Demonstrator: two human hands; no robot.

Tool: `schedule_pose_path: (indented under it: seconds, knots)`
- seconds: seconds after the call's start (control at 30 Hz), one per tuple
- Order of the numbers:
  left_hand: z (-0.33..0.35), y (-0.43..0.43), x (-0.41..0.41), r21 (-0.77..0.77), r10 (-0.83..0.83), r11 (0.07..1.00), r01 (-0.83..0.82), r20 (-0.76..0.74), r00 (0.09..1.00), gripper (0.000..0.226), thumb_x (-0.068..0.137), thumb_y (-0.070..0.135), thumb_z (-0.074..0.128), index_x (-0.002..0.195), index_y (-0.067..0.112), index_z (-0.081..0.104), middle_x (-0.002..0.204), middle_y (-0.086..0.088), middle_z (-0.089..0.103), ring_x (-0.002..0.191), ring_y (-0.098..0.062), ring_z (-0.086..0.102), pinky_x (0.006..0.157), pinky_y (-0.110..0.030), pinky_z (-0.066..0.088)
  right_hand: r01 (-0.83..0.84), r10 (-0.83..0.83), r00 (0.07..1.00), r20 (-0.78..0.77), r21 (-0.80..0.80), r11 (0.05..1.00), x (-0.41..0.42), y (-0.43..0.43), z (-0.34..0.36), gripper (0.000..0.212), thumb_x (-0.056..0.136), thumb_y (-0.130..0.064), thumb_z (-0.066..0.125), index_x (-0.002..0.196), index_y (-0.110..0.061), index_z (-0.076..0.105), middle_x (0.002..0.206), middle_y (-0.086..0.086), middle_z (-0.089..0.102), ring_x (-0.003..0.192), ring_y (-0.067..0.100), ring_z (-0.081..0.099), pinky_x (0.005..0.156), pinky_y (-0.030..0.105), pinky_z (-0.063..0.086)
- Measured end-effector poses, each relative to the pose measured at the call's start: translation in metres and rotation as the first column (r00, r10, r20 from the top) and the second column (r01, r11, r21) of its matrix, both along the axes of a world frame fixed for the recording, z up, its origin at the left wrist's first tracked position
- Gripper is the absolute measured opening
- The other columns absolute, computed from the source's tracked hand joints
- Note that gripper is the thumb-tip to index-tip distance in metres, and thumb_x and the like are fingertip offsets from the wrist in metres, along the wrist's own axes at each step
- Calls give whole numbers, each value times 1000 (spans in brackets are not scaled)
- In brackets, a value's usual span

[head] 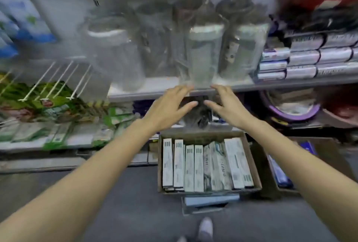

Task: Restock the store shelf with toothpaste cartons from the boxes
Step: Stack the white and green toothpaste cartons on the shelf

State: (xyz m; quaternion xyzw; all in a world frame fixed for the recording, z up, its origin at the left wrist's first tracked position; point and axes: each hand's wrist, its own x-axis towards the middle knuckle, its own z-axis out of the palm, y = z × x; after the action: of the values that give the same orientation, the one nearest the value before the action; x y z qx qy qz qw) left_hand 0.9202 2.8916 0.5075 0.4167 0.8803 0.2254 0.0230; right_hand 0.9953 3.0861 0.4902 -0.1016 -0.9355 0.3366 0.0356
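Restocking looks between loads: my left hand (170, 106) and right hand (229, 106) hover above the box (201, 135) at the shelf (145, 87) edge, fingers spread and empty, so next I must reach down for the cartons (203, 166) inside it.

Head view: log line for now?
left hand open | right hand open | both at shelf edge, flanking clear pack, contact unclear | floor box holds toothpaste cartons
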Motion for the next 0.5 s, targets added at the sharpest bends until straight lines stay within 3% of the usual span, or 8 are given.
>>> schedule_pose_path:
  seconds: [0.1, 0.23, 0.37, 0.5]
  knots:
    - [-96, -22, 15, -65, 97, 994, -84, 230, 968, 61, 96, 53, 38, 150, 27, 29, 155, -1, 29, 143, -16, 25, 116, -34, 24, 77, -36, 969, 245, -162, 984, 17, -15, -100, 64, 92, -39, 57, 146, -17, 30, 146, 14, 31, 134, 30, 37, 111, 41, 32]
    - [-197, -55, 39, -129, 254, 967, -220, 398, 881, 62, 95, 54, 38, 150, 29, 27, 157, 2, 26, 144, -14, 21, 118, -35, 19, 197, -14, 868, 497, -317, 928, 43, -34, -210, 66, 92, -42, 55, 147, -16, 27, 148, 15, 30, 130, 31, 43, 108, 43, 37]
    - [-270, -77, 50, -169, 403, 915, -366, 411, 818, 59, 97, 43, 46, 150, 23, 30, 158, 0, 24, 145, -14, 19, 110, -19, 12, 310, -3, 803, 596, -412, 857, 56, -59, -291, 64, 93, -39, 56, 146, -16, 29, 146, 13, 35, 126, 25, 48, 97, 33, 43]
    - [-320, -90, 52, -163, 511, 855, -493, 436, 741, 60, 96, 45, 48, 150, 25, 29, 158, -1, 24, 146, -17, 18, 115, -27, 14, 403, -29, 767, 641, -446, 799, 54, -87, -347, 61, 92, -38, 57, 144, -15, 34, 143, 11, 41, 126, 22, 47, 99, 28, 39]
